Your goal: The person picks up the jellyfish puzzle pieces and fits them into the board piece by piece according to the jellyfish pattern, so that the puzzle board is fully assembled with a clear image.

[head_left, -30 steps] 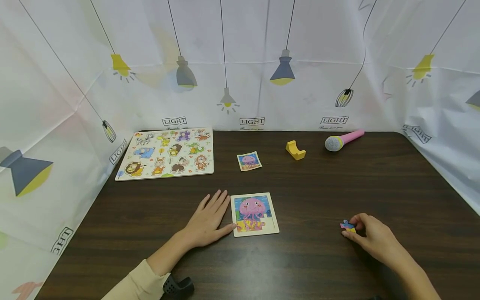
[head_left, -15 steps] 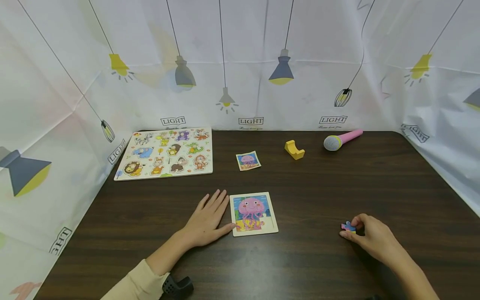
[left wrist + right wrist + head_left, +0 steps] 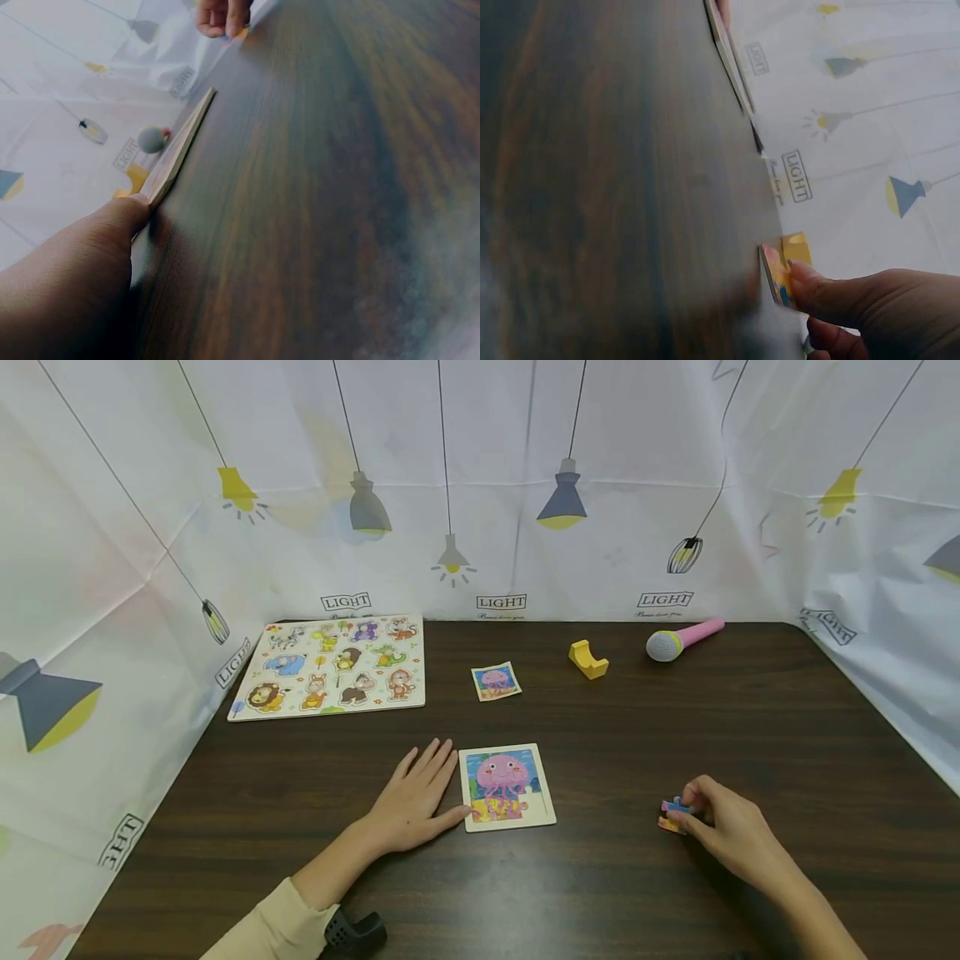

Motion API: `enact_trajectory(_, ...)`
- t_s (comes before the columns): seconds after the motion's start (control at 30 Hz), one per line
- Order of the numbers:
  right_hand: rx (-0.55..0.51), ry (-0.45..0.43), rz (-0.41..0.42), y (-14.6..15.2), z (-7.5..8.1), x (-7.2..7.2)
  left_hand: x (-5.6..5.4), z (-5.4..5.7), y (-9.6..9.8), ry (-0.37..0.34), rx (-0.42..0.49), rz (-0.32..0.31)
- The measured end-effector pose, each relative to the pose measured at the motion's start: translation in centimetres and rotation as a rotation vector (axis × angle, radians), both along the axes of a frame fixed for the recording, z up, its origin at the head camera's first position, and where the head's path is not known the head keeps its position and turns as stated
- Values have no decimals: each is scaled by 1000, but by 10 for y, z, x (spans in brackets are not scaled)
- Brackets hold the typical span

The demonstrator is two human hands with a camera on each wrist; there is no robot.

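Note:
My left hand [image 3: 412,802] lies flat with fingers spread on the dark table. Its fingertips and thumb touch the left side of a small jigsaw puzzle board [image 3: 547,802], which pictures a pink jellyfish. A pale gap shows at the board's lower right corner. Well to the right, my right hand [image 3: 731,831] pinches a jigsaw puzzle piece [image 3: 670,821] between thumb and fingers. Blue, pink and yellow-orange show on the piece. In the right wrist view the puzzle piece [image 3: 772,274] stands tilted at the thumb tip; the fingers behind are partly hidden.
A picture card [image 3: 496,682] of the same jellyfish lies behind the puzzle board. A large animal puzzle board [image 3: 330,668] sits at the back left. Along the back right are a yellow curved block [image 3: 588,660] and a pink toy microphone [image 3: 697,633], before a white lamp-print cloth [image 3: 622,552].
My right hand has shifted a little to the left and slightly up in the head view, carrying the puzzle piece, which has turned in its fingers. My left hand stays in place.

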State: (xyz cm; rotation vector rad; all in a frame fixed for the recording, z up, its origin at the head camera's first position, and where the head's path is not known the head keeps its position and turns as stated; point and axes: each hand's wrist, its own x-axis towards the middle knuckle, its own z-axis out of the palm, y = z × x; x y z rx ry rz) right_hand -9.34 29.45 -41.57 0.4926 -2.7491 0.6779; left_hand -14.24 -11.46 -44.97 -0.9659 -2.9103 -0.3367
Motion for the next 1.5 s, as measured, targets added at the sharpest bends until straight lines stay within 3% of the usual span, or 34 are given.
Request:
enact_trajectory(0.17,-39,76,91,-11,1,-8,0,0,-1,3,-5,6)
enact_trajectory(0.5,-83,-45,137,-37,9,-23,0,0,-1,-14,0,7)
enact_trajectory(1.13,-67,3,299,-85,15,-48,-2,0,-2,-13,-3,-2)
enact_trajectory(1.5,-96,-34,486,-110,7,-55,-1,1,-1,3,5,-13)
